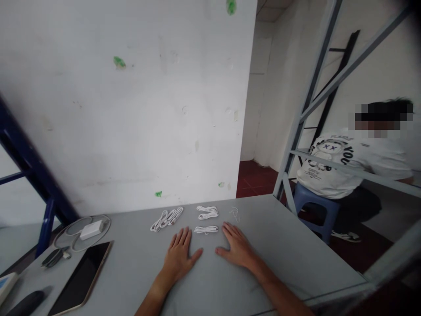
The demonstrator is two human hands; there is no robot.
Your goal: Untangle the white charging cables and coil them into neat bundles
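My left hand (179,256) and my right hand (237,246) lie flat and palm-down on the grey table (279,250), fingers spread, holding nothing. Just beyond my left fingertips is a coiled white cable (206,229), which sits between my hands. Farther back lie a looped white cable bundle (166,219) on the left and another white bundle (208,212) in the middle. A thin loose white thread (234,214) rests beyond my right fingers. None of these touches either hand.
A white power adapter (91,229) with its looped cord and a dark tablet (80,278) lie at the table's left side. A seated person (358,169) on a blue plastic stool (315,210) is at the right, behind grey metal shelving uprights (304,114). A white wall stands beyond the table.
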